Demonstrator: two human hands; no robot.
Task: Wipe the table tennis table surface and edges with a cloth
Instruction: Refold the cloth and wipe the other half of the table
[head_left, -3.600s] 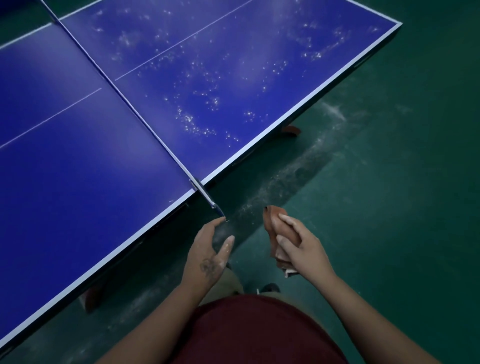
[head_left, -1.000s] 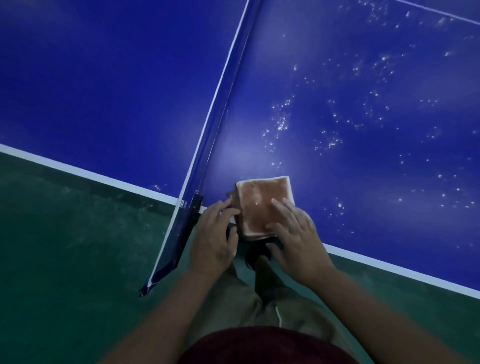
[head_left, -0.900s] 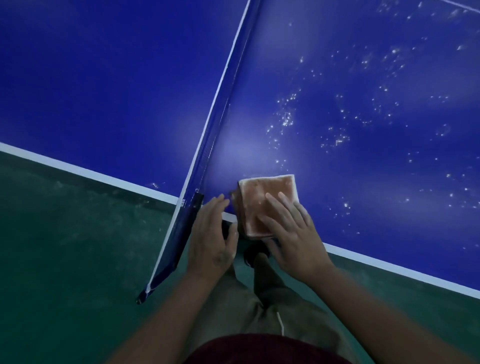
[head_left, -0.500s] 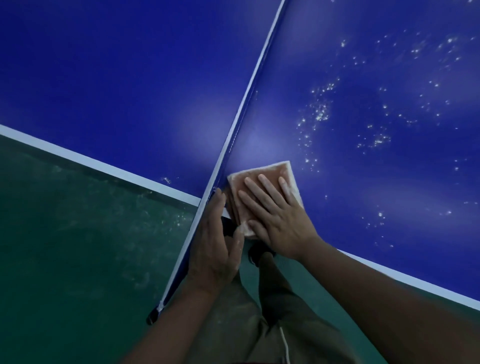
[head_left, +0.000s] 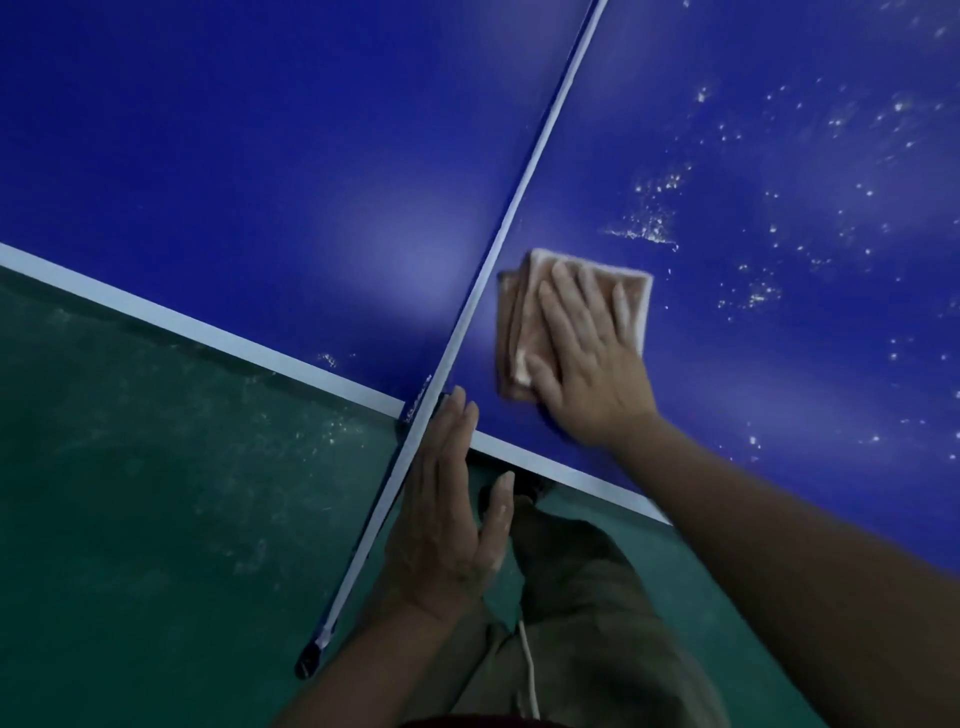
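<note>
Head view: cloth on the blue surface, just right of the net.
Left grip, fingers straight, lies beside the net's end; right grip, fingers spread flat, presses the cloth; white specks farther right.

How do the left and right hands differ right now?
The right hand lies flat on the cloth on the table; the left hand holds nothing, beside the net at the table's edge. The right hand's fingers are spread; the left hand's lie close together. Both are open, fingers straight.
</note>
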